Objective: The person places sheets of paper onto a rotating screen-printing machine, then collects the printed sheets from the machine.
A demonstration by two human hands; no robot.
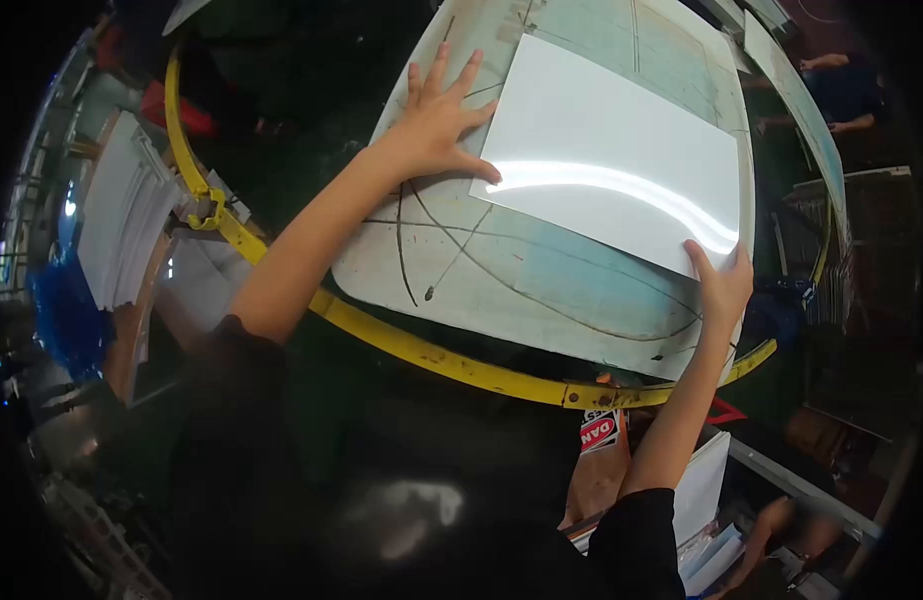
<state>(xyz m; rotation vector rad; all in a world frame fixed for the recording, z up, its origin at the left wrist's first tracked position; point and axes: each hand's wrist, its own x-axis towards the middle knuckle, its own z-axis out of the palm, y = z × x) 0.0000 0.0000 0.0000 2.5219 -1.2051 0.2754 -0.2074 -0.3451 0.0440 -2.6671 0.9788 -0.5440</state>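
Observation:
A glossy white rectangular sheet [611, 130] lies slightly askew on a pale, marked board [431, 250] with rounded corners. A bright band of light reflects across the sheet. My left hand [436, 125] rests on the board at the sheet's left edge, fingers spread, with the thumb touching the sheet's lower left corner. At the sheet's lower right corner is my right hand [721, 285], its thumb on the sheet's edge and the other fingers along the right side, partly hidden. The corner sits between thumb and fingers.
A curved yellow rail [441, 362] runs around the near side of the board. Stacked white sheets [136, 215] and blue plastic [71, 310] are at the left. Another person's arms [841, 62] show at the upper right, and another person [771, 530] is at the lower right.

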